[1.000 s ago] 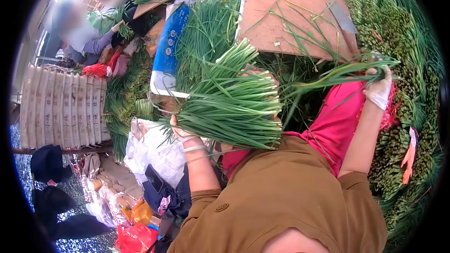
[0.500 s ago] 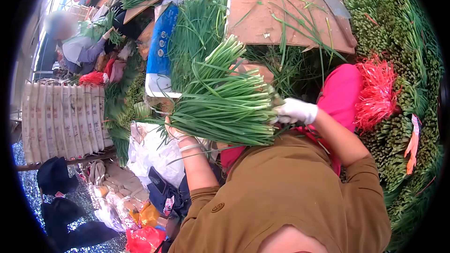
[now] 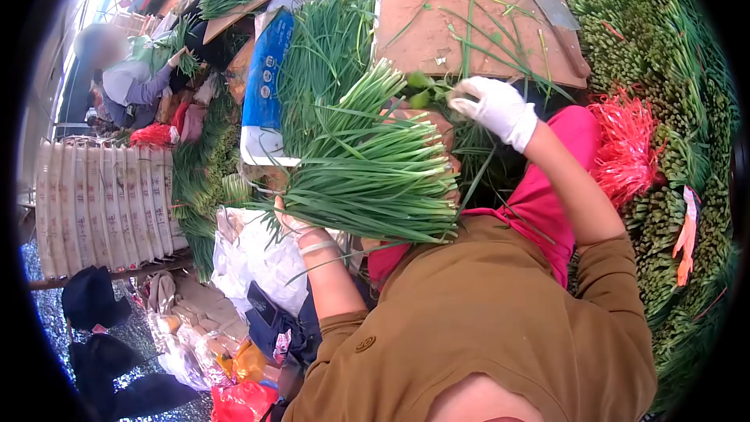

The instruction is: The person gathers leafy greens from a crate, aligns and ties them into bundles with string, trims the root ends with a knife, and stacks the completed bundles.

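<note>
A thick bunch of garlic chives (image 3: 367, 187) lies across my lap, its pale cut ends facing right. My left hand (image 3: 291, 223), bare, is closed around the leafy left side; leaves cover most of its fingers. Wearing a white glove, my right hand (image 3: 500, 109) is raised beyond the cut ends, by the near edge of a brown board (image 3: 469, 23). Its fingertips are pinched together. Blurred green leaf bits (image 3: 422, 90) hang just left of those fingertips; whether they are held I cannot tell.
A white basket (image 3: 266, 155) of chives stands ahead, left of the board. A cleaver (image 3: 553, 9) and loose leaves lie on the board. Stacked chives (image 3: 648, 47) and red plastic strips (image 3: 625, 144) are on my right. Another person (image 3: 137, 82) handles chives at far left.
My right hand has moved up and away from the cut ends to beside the board. Green leaf bits now show by its fingers. My left hand and the bunch have stayed nearly still.
</note>
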`<state>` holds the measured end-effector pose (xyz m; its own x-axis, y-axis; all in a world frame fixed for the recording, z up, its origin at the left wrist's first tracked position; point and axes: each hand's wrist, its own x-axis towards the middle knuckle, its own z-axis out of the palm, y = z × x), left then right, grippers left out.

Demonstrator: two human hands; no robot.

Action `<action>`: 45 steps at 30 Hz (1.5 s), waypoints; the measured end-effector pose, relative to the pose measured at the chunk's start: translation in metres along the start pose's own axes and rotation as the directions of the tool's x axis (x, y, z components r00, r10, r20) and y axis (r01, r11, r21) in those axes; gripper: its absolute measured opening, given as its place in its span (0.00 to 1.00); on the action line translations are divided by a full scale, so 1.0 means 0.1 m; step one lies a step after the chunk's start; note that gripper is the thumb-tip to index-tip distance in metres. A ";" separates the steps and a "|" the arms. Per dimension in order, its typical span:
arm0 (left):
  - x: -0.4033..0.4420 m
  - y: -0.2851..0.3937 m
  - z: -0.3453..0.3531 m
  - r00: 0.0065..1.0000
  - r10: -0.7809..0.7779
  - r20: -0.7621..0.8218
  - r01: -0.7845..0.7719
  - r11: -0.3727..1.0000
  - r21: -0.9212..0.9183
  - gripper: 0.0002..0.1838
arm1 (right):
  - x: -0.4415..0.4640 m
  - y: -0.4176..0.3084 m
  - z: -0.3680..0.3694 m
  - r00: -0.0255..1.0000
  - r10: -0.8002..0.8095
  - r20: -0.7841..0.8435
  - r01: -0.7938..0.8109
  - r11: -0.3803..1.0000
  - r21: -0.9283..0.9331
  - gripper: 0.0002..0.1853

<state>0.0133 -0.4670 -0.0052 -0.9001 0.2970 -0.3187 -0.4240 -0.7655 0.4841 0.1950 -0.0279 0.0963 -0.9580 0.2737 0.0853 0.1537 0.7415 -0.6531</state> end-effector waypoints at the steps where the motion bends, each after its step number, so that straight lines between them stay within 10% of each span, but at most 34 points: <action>1: 0.01 -0.01 -0.01 1.000 0.014 0.006 -0.014 0.999 0.028 0.24 | 0.05 -0.16 0.04 0.999 -0.044 -0.031 0.048 0.990 0.130 0.16; 3: -0.02 -0.01 0.17 0.997 -0.021 0.073 0.021 1.000 0.004 0.24 | 0.11 -0.48 0.20 0.998 -0.054 -0.016 0.056 0.954 0.296 0.17; 5: 0.03 0.04 0.08 0.957 -0.075 0.280 0.088 0.996 -0.034 0.26 | 0.15 -0.59 0.33 0.979 -0.134 0.157 0.138 0.990 -0.017 0.17; 6: 0.05 0.02 0.09 0.993 0.095 -0.066 -0.087 0.990 0.115 0.21 | 0.16 -0.52 0.38 0.975 -0.118 0.186 0.103 0.991 0.086 0.16; 9: 0.08 0.05 -0.08 0.995 0.063 -0.079 -0.055 0.994 0.097 0.21 | 0.22 0.05 0.38 0.984 0.174 0.041 -0.177 0.916 0.360 0.14; 11: 0.13 0.05 -0.22 0.991 0.062 -0.118 -0.050 0.994 0.102 0.21 | 0.21 0.52 0.27 0.919 0.311 0.244 -0.281 0.948 -0.151 0.16; 13: 0.13 -0.04 -0.12 0.986 0.084 -0.143 -0.069 0.992 0.109 0.21 | 0.05 0.77 0.34 0.928 0.232 0.292 -0.165 0.957 -0.237 0.20; 15: 0.11 -0.07 0.00 0.989 0.050 -0.141 -0.031 0.991 0.132 0.25 | 0.05 0.53 0.39 0.982 0.144 0.123 -0.156 0.983 0.096 0.22; 18: -0.06 -0.16 0.24 0.983 0.075 -0.170 -0.032 0.970 0.240 0.30 | 0.26 0.36 0.91 0.982 0.110 0.155 -0.189 0.655 0.731 0.21; 21: 0.07 -0.08 -0.04 0.998 0.027 -0.058 -0.021 0.994 0.103 0.31 | 0.32 0.23 1.10 0.896 0.213 0.389 -0.427 0.651 0.627 0.15; 24: 0.02 -0.16 -0.01 0.957 0.232 -0.173 -0.198 0.961 0.194 0.18 | 0.17 0.47 0.90 0.986 0.134 0.097 -0.162 0.646 0.746 0.12; 26: -0.04 -0.23 0.11 0.914 0.370 -0.168 -0.303 0.895 0.327 0.16 | 0.09 0.98 0.60 0.926 0.355 0.126 -0.339 0.642 0.687 0.11; 31: 0.08 -0.20 0.02 0.977 0.183 -0.111 -0.183 0.983 0.007 0.13 | -0.01 1.73 0.91 0.962 0.214 0.171 -0.269 0.856 0.441 0.15; 33: 0.07 -0.19 0.01 0.983 0.158 -0.092 -0.162 0.986 -0.039 0.13 | 0.16 0.59 0.67 0.804 0.437 0.403 -0.586 0.471 0.659 0.15; 37: -0.04 -0.17 0.14 0.987 0.147 -0.069 -0.152 0.985 -0.076 0.12 | 0.54 0.71 1.55 0.866 -0.079 0.494 -0.493 0.039 0.869 0.11; 39: -0.09 -0.18 0.19 0.982 0.178 -0.070 -0.183 0.980 -0.073 0.12 | 0.45 0.11 1.10 0.946 0.151 0.288 -0.316 0.221 0.923 0.10; 41: -0.09 -0.17 0.17 0.953 0.262 -0.153 -0.256 0.965 0.060 0.12 | 0.64 0.88 1.24 0.931 0.315 0.187 -0.144 -0.157 0.977 0.10; 43: -0.12 -0.24 0.18 0.902 0.389 -0.185 -0.312 0.886 0.341 0.14 | 0.32 1.29 0.68 0.958 0.187 0.218 -0.232 0.060 0.971 0.15; 44: -0.09 -0.23 0.15 0.965 0.202 -0.168 -0.188 0.978 0.091 0.16 | 0.14 0.92 0.47 0.893 0.382 0.239 -0.335 0.208 0.919 0.18; 45: -0.07 -0.23 0.15 0.956 0.244 -0.162 -0.207 0.953 0.220 0.18 | -0.05 0.50 0.27 0.855 0.436 0.281 -0.443 0.330 0.834 0.19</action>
<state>0.0274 -0.4432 -0.0022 -0.9480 0.0044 -0.3183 -0.2403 -0.6658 0.7063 0.2005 -0.0090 0.0428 -0.8200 0.3851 -0.4235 0.2733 -0.3868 -0.8808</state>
